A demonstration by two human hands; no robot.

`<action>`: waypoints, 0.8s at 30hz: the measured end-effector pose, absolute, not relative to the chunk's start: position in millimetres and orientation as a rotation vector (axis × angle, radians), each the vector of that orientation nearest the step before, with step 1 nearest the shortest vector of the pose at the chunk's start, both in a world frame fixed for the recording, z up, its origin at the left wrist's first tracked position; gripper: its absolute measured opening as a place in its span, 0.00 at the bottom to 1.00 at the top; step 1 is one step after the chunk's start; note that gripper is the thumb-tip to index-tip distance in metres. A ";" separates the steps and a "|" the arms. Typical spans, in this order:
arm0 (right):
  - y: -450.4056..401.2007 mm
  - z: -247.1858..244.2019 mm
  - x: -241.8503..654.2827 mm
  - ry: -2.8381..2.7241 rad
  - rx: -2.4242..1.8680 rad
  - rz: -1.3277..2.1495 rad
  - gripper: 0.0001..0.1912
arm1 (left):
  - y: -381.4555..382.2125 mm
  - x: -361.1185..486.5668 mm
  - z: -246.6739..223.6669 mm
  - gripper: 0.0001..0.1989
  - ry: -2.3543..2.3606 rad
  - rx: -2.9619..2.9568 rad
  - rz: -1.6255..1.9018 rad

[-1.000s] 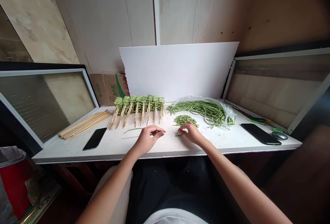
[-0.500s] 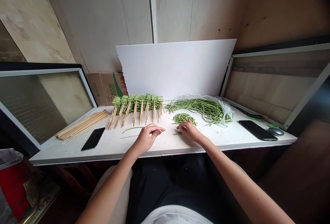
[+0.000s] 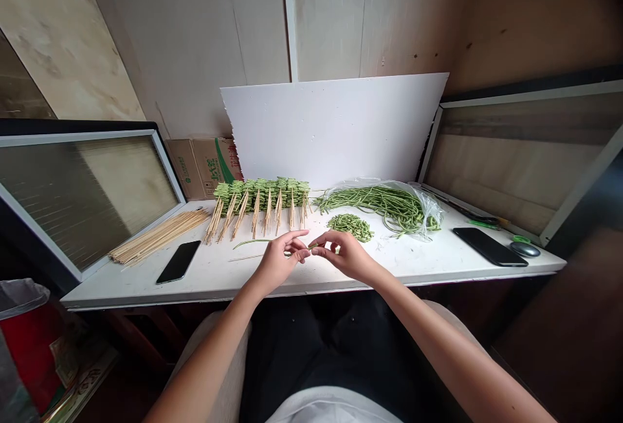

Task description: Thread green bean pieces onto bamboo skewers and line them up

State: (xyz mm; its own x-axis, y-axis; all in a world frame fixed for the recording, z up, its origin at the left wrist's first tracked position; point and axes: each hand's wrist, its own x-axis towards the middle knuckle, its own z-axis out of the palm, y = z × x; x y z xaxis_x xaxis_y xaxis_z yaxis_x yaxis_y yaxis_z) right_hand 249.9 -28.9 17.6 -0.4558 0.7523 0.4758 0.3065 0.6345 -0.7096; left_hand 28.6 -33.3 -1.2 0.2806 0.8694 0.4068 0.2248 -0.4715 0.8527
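Note:
My left hand holds a long green bean, whose tail curves out to the left over the white table. Close against it, my right hand pinches the bean's other end at its fingertips. Just beyond my right hand lies a pile of short bean pieces. A thin wooden skewer rests on the table left of my left hand. Behind, skewered bean bundles are stacked in a row with their sticks toward me. Whole long beans lie in an open clear bag at the right.
Loose skewers and a black phone lie on the left of the table. At the right are another black phone and a mouse. A white board stands at the back, beside a cardboard box.
My right hand has moved left, from beside the pile of pieces to my left hand, and now grips the bean's end. My left hand has stayed nearly in place.

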 end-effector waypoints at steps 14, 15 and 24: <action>-23.2 12.9 256.3 -2.023 -0.803 0.636 0.14 | -39.3 28.3 9.2 0.09 1.090 2.081 1.197; -22.8 11.0 254.3 -2.021 -0.796 0.616 0.13 | -39.9 29.3 8.7 0.09 1.087 2.103 1.201; -22.9 4.9 247.0 -2.030 -0.692 0.542 0.08 | -41.9 36.4 1.4 0.10 0.959 2.170 1.194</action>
State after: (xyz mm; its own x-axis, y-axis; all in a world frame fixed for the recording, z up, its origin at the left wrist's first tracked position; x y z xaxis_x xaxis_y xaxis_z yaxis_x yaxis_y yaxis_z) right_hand 247.0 -22.9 4.9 -0.4415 0.6552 0.6130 0.2622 0.7476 -0.6102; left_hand 36.4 -41.9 1.4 0.3732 0.7657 0.5238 0.3460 -0.6387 0.6873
